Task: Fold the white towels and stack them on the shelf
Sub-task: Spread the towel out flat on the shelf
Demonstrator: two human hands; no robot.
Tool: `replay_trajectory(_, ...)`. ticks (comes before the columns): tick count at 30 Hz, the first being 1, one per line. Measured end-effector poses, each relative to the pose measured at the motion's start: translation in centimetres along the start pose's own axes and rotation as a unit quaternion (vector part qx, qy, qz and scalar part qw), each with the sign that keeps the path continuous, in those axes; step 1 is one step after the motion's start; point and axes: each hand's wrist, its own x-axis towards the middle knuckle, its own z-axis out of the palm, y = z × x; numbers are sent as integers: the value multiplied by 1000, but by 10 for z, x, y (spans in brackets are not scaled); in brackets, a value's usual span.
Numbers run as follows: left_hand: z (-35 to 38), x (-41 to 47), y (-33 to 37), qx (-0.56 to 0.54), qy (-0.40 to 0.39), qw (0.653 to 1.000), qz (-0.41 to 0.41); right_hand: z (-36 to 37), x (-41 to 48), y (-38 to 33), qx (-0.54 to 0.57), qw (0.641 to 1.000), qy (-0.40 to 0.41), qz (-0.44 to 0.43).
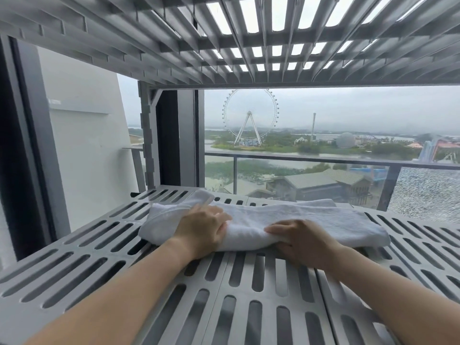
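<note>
White towel lies on the slotted grey shelf, folded into a long flat band running left to right, mid-shelf. Folding looks mostly done, but the left end is bunched and a lump sticks up at the back, so it isn't squared off yet. An extra layer shows behind the right part; can't tell if that is a second towel or the same one. So no clear stack yet, one towel at most confirmed on the shelf.

Left hand is on top of the left part, fingers curled into the cloth. Right hand pinches the near edge, thumb on top, fingers tucked under.

Likely step: placing or neatening this towel. Left to do: tidy it and add any more towels; none in view.

Upper shelf tier is overhead, with a balcony railing and Ferris wheel beyond the glass.
</note>
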Motion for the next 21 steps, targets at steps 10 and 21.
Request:
replay_trajectory(10,-5,-4,12,-58,-92,993,41,-18,14,-1,51,996,-69,6)
replay_trajectory(21,13,12,-6,-24,-257,966,-27,17,15,13,48,976,-197,79)
